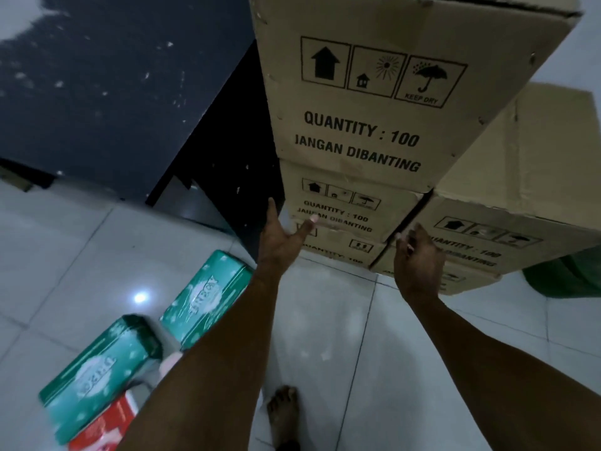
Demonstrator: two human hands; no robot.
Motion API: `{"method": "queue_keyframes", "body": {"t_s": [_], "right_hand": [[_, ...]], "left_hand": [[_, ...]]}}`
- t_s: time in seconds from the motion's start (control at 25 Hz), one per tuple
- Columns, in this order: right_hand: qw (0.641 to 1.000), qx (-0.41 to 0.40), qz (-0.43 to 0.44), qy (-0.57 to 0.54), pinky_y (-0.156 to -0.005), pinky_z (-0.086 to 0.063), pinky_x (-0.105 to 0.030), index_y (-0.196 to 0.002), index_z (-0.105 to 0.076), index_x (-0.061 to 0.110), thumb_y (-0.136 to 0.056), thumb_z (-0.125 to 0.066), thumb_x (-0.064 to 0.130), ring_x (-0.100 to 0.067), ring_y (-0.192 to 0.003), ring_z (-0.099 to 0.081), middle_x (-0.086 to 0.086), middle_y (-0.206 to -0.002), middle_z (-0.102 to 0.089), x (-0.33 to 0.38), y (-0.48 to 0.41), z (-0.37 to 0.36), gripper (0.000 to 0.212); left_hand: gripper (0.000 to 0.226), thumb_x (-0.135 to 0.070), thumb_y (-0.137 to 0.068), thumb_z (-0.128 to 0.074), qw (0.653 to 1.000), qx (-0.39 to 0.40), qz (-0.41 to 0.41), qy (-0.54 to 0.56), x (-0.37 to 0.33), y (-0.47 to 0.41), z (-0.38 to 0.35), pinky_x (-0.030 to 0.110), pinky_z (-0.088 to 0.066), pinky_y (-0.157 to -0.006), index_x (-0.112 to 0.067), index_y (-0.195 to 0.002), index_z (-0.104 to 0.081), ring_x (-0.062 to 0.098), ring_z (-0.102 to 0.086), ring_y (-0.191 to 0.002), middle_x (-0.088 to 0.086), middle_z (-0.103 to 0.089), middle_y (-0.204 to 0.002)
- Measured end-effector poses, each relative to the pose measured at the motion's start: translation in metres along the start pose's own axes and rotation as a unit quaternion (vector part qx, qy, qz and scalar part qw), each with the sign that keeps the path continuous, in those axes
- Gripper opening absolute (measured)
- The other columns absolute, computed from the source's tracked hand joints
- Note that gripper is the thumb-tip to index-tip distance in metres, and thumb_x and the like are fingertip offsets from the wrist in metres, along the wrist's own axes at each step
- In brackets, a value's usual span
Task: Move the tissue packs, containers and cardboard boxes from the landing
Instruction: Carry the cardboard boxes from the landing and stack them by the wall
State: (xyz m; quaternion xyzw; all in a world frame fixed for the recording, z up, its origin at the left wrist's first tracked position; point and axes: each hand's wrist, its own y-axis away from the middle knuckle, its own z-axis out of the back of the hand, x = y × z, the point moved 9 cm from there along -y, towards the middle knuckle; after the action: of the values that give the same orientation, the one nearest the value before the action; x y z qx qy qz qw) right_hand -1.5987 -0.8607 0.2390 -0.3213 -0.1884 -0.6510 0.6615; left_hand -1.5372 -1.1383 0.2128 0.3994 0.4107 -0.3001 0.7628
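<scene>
The white tiled floor lies open in front of the boxes, with bare tiles running back past the person's bare foot. A dark speckled block closes off the left, tight against the tall left stack of cardboard boxes. A second stack stands just beside it on the right with a thin dark gap between them, and something green sits at its far foot.

The boxes stand upright, arrows pointing up, printed end faces turned to the person. The left hand is spread loose, thumb raised and fingers straight, at the face of the second box down, near its left edge. The right hand is at the near corner of a lower box of the right stack; I cannot tell if its bent fingers are grasping.

Two green tissue packs lie flat to the left, long axes running diagonally, with a red pack nearest
</scene>
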Motion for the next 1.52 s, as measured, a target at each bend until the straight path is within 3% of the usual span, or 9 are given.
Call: {"method": "queue_keyframes", "body": {"t_s": [0.16,0.24,0.36,0.52,0.8,1.04,1.2,1.32,1.52], "right_hand": [[0.994,0.102,0.044,-0.02,-0.063,-0.047,-0.031,-0.106,-0.06,0.002,-0.099,-0.048,0.018,-0.022,-0.066,-0.054,-0.009,-0.077,-0.059,0.007,0.064,0.009,0.021],[0.986,0.136,0.097,-0.012,-0.068,-0.048,-0.031,-0.113,-0.06,0.0,-0.098,-0.05,0.026,-0.03,-0.075,-0.062,-0.016,-0.085,-0.065,0.012,0.101,0.018,0.032],[0.972,0.197,0.127,-0.012,-0.075,-0.046,-0.029,-0.122,-0.057,-0.006,-0.097,-0.052,0.032,-0.034,-0.09,-0.067,-0.024,-0.102,-0.068,0.01,0.179,0.014,0.046],[0.938,0.324,0.122,-0.026,-0.097,-0.051,-0.042,-0.141,-0.047,0.004,-0.097,-0.056,0.032,-0.028,-0.114,-0.063,-0.018,-0.131,-0.06,-0.005,0.33,-0.02,0.053],[0.868,0.488,0.098,0.011,-0.105,-0.043,-0.045,-0.151,-0.034,0.011,-0.096,-0.057,0.038,-0.033,-0.127,-0.052,-0.018,-0.139,-0.054,-0.09,0.595,-0.046,0.065],[0.867,0.495,-0.021,0.041,-0.106,-0.037,-0.043,-0.157,0.0,0.024,-0.092,-0.064,0.032,-0.036,-0.136,-0.041,-0.016,-0.154,-0.035,-0.216,0.764,-0.014,0.092],[0.844,0.532,-0.073,0.008,-0.094,-0.047,-0.043,-0.156,0.007,0.031,-0.092,-0.066,0.034,-0.038,-0.119,-0.056,-0.015,-0.143,-0.048,-0.276,0.84,-0.008,0.097],[0.85,0.523,-0.058,-0.024,-0.087,-0.053,-0.039,-0.156,0.001,0.036,-0.092,-0.065,0.033,-0.032,-0.105,-0.064,-0.011,-0.134,-0.058,-0.284,0.852,-0.007,0.092],[0.852,0.52,-0.027,-0.055,-0.082,-0.053,-0.033,-0.156,0.002,0.033,-0.094,-0.06,0.015,-0.019,-0.089,-0.062,-0.009,-0.121,-0.063,-0.271,0.85,0.001,0.089]], "left_hand": [[0.11,-0.066,-0.074,-0.07,0.996,-0.063,0.049,-0.032,0.053,0.085,0.041,0.041,-0.032,-0.115,-0.03,-0.157,-0.008,0.031,-0.032,-0.144,0.009,-0.026,-0.16],[0.111,-0.072,-0.071,-0.068,0.994,-0.092,0.055,0.003,0.074,0.14,0.057,0.043,-0.035,-0.114,-0.031,-0.157,-0.009,0.03,-0.034,-0.142,0.008,-0.025,-0.16],[0.104,-0.064,-0.078,-0.068,0.987,-0.144,0.065,0.023,0.129,0.237,0.087,0.031,-0.03,-0.112,-0.026,-0.157,-0.012,0.022,-0.034,-0.143,0.003,-0.03,-0.159],[0.104,-0.069,-0.076,-0.066,0.967,-0.2,0.157,-0.001,0.267,0.383,0.135,0.04,-0.031,-0.115,-0.026,-0.157,-0.015,0.023,-0.031,-0.145,0.0,-0.028,-0.16],[0.102,-0.073,-0.074,-0.064,0.922,-0.253,0.291,-0.01,0.483,0.619,0.166,0.041,-0.031,-0.115,-0.031,-0.155,-0.019,0.023,-0.032,-0.145,0.002,-0.03,-0.159],[0.097,-0.051,-0.082,-0.07,0.945,-0.147,0.291,-0.002,0.621,0.729,0.092,0.04,-0.033,-0.112,-0.03,-0.157,-0.012,0.027,-0.032,-0.144,0.001,-0.025,-0.161],[0.104,-0.055,-0.079,-0.071,0.953,-0.093,0.285,0.041,0.681,0.764,0.046,0.048,-0.039,-0.109,-0.039,-0.156,-0.002,0.031,-0.037,-0.14,0.005,-0.026,-0.161],[0.107,-0.069,-0.072,-0.065,0.962,-0.077,0.258,0.035,0.689,0.766,0.032,0.055,-0.042,-0.107,-0.042,-0.154,-0.001,0.029,-0.044,-0.136,0.004,-0.032,-0.158],[0.084,-0.048,-0.08,-0.058,0.963,-0.111,0.245,0.01,0.669,0.766,0.033,0.052,-0.045,-0.104,-0.04,-0.153,-0.017,0.029,-0.053,-0.127,-0.001,-0.047,-0.148]]}}
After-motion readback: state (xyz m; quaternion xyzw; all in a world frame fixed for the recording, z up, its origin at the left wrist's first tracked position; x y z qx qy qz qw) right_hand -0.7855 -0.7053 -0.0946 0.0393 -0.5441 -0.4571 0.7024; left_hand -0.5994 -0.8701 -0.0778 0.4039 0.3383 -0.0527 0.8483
